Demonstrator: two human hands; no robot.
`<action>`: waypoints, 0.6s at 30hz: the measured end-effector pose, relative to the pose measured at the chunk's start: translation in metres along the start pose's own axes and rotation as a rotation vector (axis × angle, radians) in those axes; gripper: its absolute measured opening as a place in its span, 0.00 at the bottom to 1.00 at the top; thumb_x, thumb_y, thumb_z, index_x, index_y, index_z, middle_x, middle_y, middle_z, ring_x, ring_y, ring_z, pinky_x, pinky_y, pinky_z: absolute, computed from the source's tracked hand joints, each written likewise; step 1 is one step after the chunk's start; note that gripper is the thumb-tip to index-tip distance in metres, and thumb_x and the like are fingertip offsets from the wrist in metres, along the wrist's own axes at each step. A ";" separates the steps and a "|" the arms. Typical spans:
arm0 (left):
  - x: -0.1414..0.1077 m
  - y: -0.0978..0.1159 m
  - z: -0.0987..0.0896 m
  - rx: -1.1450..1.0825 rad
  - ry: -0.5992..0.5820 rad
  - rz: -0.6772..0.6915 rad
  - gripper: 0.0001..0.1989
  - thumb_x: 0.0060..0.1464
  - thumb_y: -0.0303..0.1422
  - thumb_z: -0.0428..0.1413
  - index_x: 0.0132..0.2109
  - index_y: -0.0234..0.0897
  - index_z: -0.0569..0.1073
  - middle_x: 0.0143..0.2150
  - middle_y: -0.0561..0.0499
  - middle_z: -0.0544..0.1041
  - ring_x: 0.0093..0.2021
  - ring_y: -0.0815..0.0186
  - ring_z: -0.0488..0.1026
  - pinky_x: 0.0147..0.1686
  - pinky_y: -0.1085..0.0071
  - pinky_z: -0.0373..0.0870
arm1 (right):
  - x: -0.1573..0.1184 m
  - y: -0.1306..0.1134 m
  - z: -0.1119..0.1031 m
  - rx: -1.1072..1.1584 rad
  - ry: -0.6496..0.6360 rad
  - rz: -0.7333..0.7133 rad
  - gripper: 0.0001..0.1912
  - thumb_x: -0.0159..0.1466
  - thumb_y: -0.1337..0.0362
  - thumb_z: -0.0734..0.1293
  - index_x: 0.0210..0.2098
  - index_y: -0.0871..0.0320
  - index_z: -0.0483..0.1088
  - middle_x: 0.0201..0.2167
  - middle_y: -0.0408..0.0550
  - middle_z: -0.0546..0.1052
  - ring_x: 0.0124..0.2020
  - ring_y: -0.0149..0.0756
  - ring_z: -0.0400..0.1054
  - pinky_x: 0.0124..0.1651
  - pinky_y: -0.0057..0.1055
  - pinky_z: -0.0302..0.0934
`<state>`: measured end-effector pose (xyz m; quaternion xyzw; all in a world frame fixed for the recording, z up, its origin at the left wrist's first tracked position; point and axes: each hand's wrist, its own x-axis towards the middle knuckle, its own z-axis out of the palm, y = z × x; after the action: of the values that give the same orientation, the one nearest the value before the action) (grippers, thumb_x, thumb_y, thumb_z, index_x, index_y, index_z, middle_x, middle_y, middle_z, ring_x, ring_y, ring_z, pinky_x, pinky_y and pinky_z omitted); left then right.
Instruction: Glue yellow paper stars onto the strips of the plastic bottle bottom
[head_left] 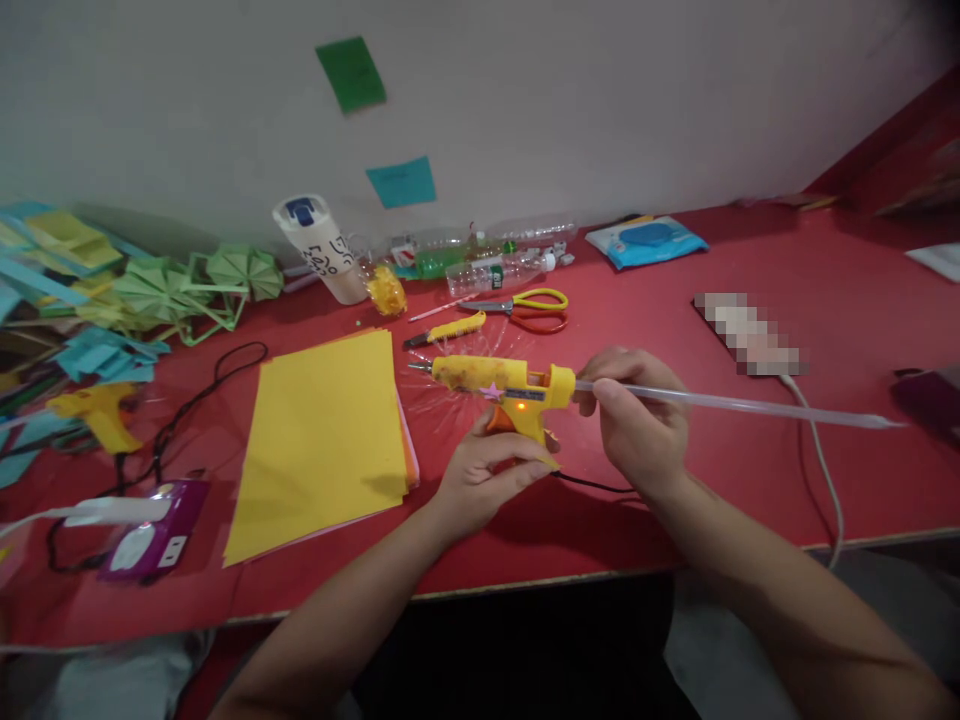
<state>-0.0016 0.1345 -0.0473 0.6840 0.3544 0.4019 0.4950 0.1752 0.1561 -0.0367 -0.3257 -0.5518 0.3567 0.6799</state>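
Note:
My left hand (491, 470) is closed around the handle of a yellow hot glue gun (484, 374), whose nozzle points left. An orange light glows on its side. Between the thumb and fingers of my right hand (637, 415) is a long translucent glue stick (757, 405), in line with the gun's rear opening and stretching out to the right. My fingers hide where stick and gun meet. Just beyond the gun lie a yellow utility knife (454, 328) and scissors (529, 308) with yellow and red handles. Dried glue strands fan out on the table around the nozzle.
Left of the gun is a stack of yellow paper (322, 440). A second glue gun (101, 410), a purple power strip (154, 530) and folded paper shapes (165, 290) lie farther left. Along the wall stand a tumbler (322, 250), plastic bottles (495, 270) and a wipes pack (646, 240). A phone (746, 335) charges at right.

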 end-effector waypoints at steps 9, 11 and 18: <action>0.001 0.006 -0.002 0.185 -0.018 0.071 0.11 0.59 0.39 0.58 0.31 0.43 0.81 0.31 0.51 0.83 0.33 0.63 0.76 0.50 0.62 0.67 | -0.006 0.003 0.010 -0.005 0.037 0.326 0.29 0.63 0.44 0.64 0.13 0.54 0.60 0.10 0.39 0.60 0.14 0.26 0.53 0.18 0.29 0.47; 0.001 0.004 -0.001 0.180 0.004 0.086 0.11 0.58 0.39 0.57 0.30 0.43 0.80 0.30 0.51 0.83 0.34 0.62 0.75 0.49 0.63 0.67 | -0.006 0.002 0.010 0.051 -0.032 0.345 0.31 0.64 0.42 0.62 0.13 0.54 0.61 0.10 0.39 0.60 0.14 0.27 0.54 0.18 0.28 0.48; 0.001 0.001 -0.002 0.171 0.027 0.075 0.10 0.57 0.40 0.58 0.31 0.44 0.81 0.31 0.50 0.83 0.37 0.60 0.75 0.48 0.62 0.69 | -0.001 0.000 0.004 0.093 -0.011 0.198 0.16 0.57 0.50 0.71 0.23 0.54 0.67 0.18 0.39 0.68 0.20 0.29 0.59 0.24 0.29 0.56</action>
<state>-0.0032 0.1359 -0.0455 0.7311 0.3681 0.3976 0.4146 0.1714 0.1552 -0.0368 -0.3449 -0.5035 0.4490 0.6526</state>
